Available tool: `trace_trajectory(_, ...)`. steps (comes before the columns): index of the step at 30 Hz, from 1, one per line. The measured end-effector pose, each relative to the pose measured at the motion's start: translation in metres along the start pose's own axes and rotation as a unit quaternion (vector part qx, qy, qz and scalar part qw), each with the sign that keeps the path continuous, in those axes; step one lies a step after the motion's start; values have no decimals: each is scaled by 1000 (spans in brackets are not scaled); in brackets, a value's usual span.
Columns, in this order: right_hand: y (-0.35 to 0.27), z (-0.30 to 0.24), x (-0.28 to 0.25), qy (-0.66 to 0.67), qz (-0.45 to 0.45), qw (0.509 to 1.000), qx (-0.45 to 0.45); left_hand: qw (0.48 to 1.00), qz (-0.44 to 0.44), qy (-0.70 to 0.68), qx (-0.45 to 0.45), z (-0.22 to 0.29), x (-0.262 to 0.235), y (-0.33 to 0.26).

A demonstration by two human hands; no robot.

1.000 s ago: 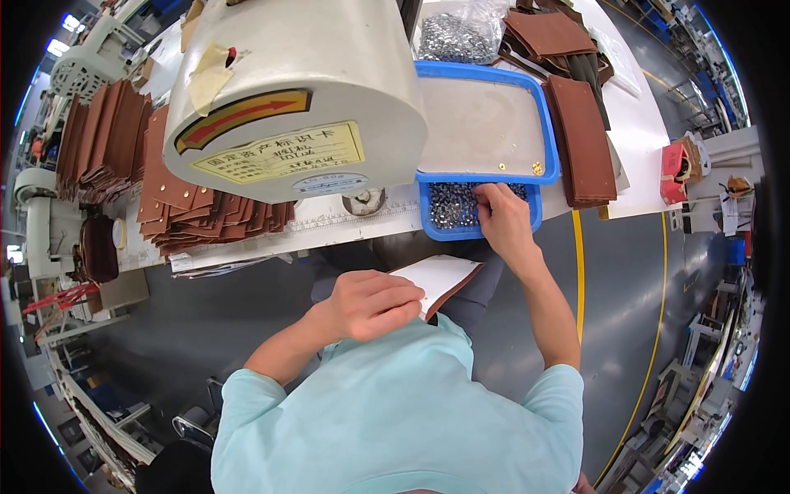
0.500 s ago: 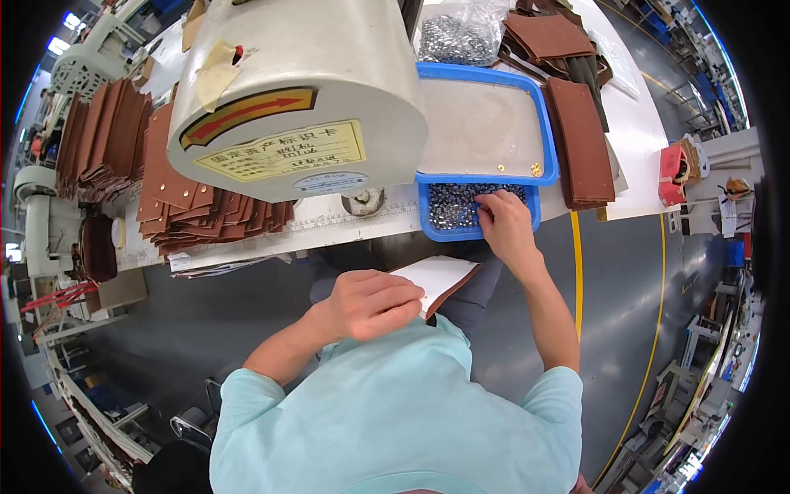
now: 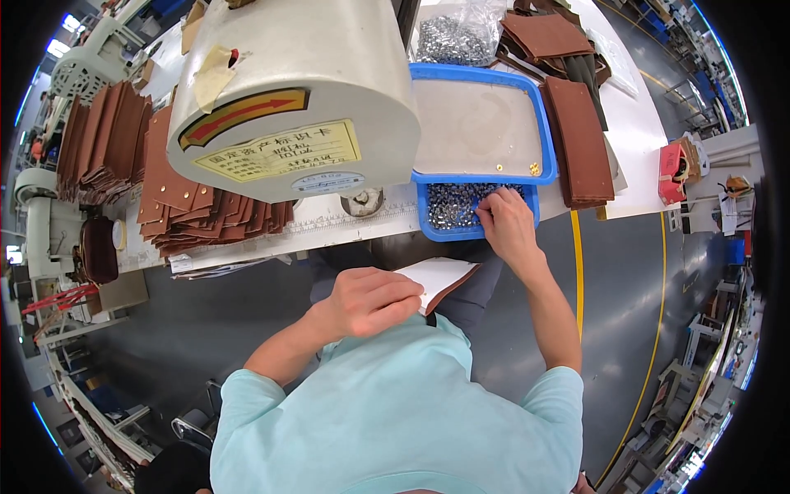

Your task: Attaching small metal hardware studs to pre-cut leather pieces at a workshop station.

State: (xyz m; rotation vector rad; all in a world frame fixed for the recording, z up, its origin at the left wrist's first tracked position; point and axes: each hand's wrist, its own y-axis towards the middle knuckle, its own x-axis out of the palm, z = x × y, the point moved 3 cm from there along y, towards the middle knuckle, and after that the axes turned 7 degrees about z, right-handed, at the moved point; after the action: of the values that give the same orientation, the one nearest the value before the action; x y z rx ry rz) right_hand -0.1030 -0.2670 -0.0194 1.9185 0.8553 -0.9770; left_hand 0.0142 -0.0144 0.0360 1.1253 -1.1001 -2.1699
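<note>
My left hand [image 3: 372, 303] is closed on a brown leather piece [image 3: 439, 277] with a white face, held over my lap below the table edge. Its folded fingers hide the near end of the piece. My right hand [image 3: 508, 222] reaches into a blue tray [image 3: 436, 236] full of small shiny metal fasteners [image 3: 453, 204]. Thumb and fingertips are pinched together at the fasteners; whatever lies between them is too small to name. Behind, a larger blue-rimmed tray [image 3: 477, 123] overlaps this one and holds a few small gold-coloured pieces [image 3: 534, 170].
A big pale machine head [image 3: 304, 90] rises in front of me. Brown leather pieces [image 3: 185, 202] are stacked to its left, with another leather stack [image 3: 578, 144] right of the trays. A clear bag of metal parts [image 3: 457, 37] lies at the back.
Both hands stay almost where they were. My right fingers have shifted very slightly among the fasteners, while my left hand keeps its hold on the leather piece.
</note>
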Motion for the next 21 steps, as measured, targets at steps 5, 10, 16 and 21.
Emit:
trace_trajectory(5,-4,-3,-2,60,68,996,-9,1000,-2,2,-2,0,-1,3)
trace_trajectory(10,-19,-59,-31,388,-69,878,272,1000,-12,0,-17,0,0,2)
trace_trajectory(16,-30,-93,-36,591,-221,739,236,998,-8,-24,-65,0,5,2)
trace_trajectory(21,-27,-96,-43,528,-232,793,194,996,-7,-3,-94,0,7,4)
